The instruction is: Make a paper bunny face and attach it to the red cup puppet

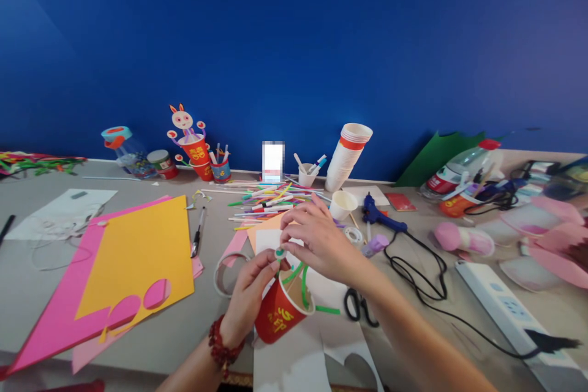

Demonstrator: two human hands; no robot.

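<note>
A red paper cup with yellow lettering tilts in front of me, and green strips curve up out of its mouth. At its rim, my left hand is closed, thumb and fingers pinching just below a small round white-and-green piece. What exactly sits between those fingertips is partly hidden. From above, my right hand reaches over the cup, thumb and index fingertips pinched at the same round piece, other fingers loosely curved. Under the cup lies cut white paper.
Black-handled scissors, a tape roll and a blue glue gun with its cord surround the cup. Yellow card lies left, a power strip right. Behind are scattered pens, stacked cups and a cup figure.
</note>
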